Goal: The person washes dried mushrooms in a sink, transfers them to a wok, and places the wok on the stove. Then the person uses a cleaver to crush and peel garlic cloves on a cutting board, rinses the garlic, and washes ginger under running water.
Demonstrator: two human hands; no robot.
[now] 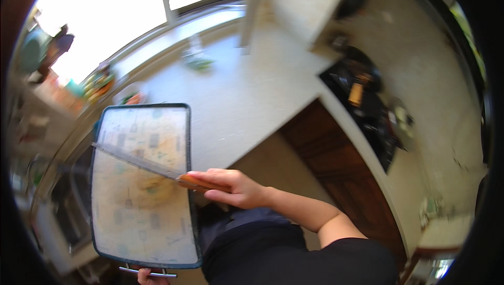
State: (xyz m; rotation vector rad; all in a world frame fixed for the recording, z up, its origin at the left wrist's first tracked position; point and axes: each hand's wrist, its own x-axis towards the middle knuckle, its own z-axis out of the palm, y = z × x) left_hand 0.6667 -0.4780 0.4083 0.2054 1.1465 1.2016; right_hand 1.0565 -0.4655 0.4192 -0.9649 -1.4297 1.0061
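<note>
My right hand (232,188) is closed on the wooden handle of a knife (136,161), whose long blade points left above a cutting board (157,226). The board is pale and printed, with a dark rim and a worn, yellowish-brown patch near its middle. At the bottom edge of the view, my left hand (147,276) shows only in part, with fingers by a metal bar handle (165,275) just below the board. Whether it grips the handle or the board cannot be told.
A light countertop (252,88) runs below the window, with a clear plastic bag (199,58) and a bowl of food (132,94) on it. A black cooktop (378,139) with pans lies at the right. Dark wooden cabinet doors (334,159) are below the counter. A sink area is at the left.
</note>
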